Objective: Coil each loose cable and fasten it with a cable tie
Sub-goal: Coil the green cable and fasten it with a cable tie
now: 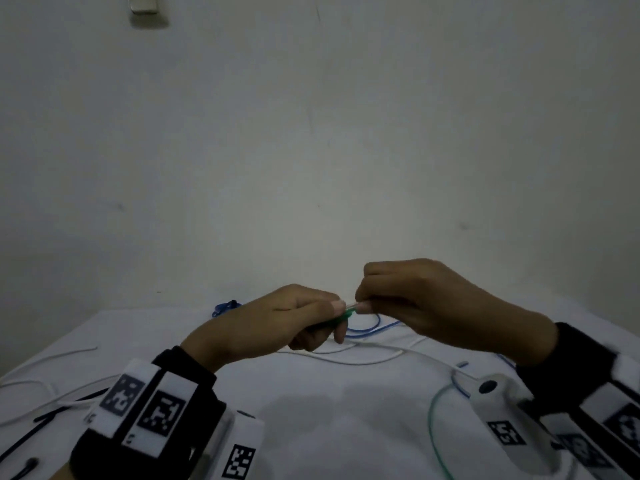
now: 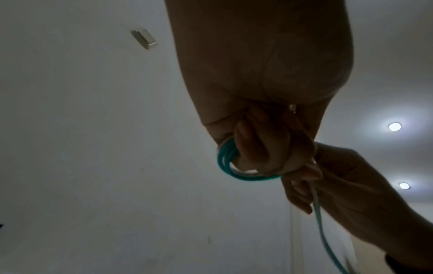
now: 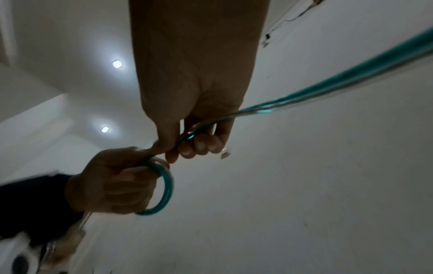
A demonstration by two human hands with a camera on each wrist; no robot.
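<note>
Gripping a coiled green cable (image 3: 166,187), the left hand (image 1: 277,327) meets the right hand (image 1: 426,303), which pinches its loose strand above the tabletop (image 1: 311,410).

Right hand (image 3: 194,137) pinches the green cable (image 3: 328,89); left hand (image 3: 112,181) grips its coil (image 3: 167,187)

Teal cable (image 2: 236,171), coiled in small loops, tail trailing loose.

teal cable coil (image 2: 225,163); blue cable (image 1: 363,329); white cable (image 1: 363,360), white table (image 1: 329,427)
</note>
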